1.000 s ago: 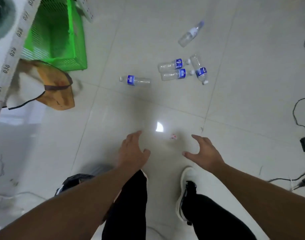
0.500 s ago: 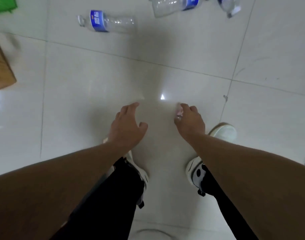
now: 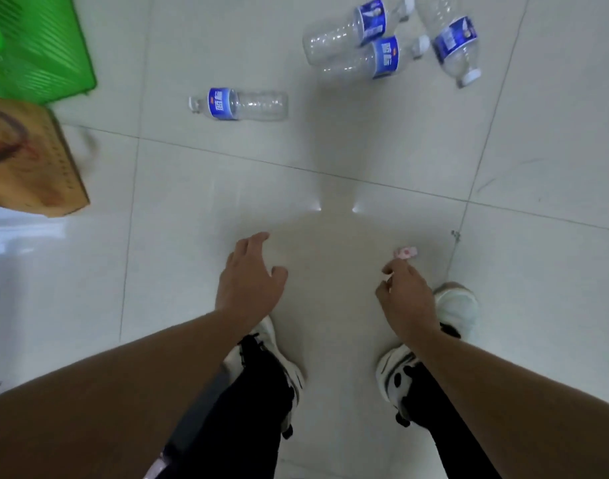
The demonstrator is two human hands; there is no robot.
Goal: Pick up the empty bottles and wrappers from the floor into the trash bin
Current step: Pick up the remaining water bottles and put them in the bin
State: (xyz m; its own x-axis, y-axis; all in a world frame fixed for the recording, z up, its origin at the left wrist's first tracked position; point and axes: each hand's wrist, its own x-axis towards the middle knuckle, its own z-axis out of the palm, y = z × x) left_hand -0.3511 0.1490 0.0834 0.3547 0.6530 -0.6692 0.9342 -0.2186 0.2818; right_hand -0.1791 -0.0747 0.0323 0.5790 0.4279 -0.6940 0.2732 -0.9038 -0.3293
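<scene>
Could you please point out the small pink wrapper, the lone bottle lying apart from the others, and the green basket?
pink wrapper (image 3: 406,252): head view, on its crumpled middle.
lone bottle (image 3: 240,104): head view, on its clear body beside the blue label.
green basket (image 3: 50,46): head view, on its slatted side wall.

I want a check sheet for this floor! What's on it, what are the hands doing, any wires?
Surface: pale glossy floor tiles with dark grout lines and light glare.
Job's things: one bottle lies alone; three bottles lie clustered at the top right, all with blue labels. A small pink wrapper is pinched at the fingertips of the right hand.
Clutter: brown cardboard box at the left edge.
Hands: left hand is held over the floor, fingers spread, holding nothing; right hand grips the wrapper.
Cables: nothing seen.
Surroundings: green slatted bin at the top left; the person's white shoes and dark trousers below.
</scene>
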